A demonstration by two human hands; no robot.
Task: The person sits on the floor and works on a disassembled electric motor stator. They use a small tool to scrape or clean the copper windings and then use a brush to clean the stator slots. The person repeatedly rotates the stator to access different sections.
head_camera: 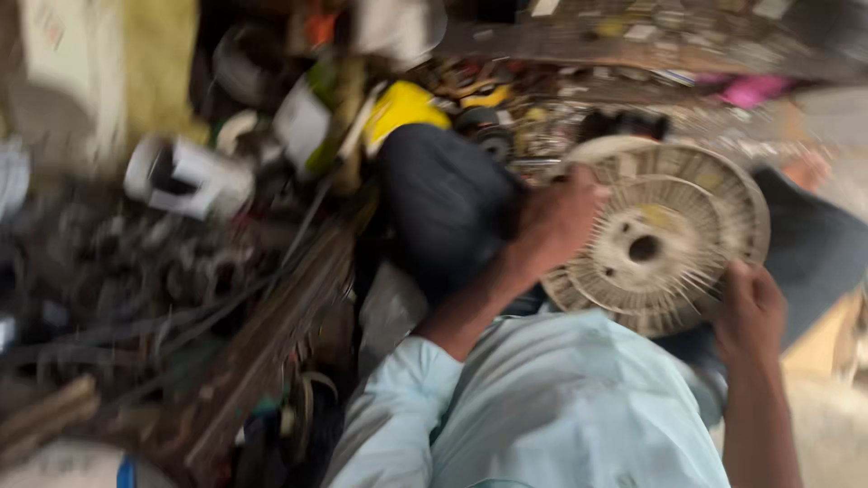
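Note:
A round cream-coloured finned part [655,239], like a motor rotor or fan wheel with a centre hole, sits in front of me at the right. My left hand [559,217] grips its left rim. At its lower right edge, my right hand [749,312] holds the rim. My light blue shirt [561,407] fills the bottom middle. The picture is blurred by motion.
A dark rounded object [443,203] lies left of the wheel, with a yellow item [402,107] behind it. A white cylinder [185,176], cables and rusty metal scraps [181,298] crowd the left. Small parts litter the back [542,108].

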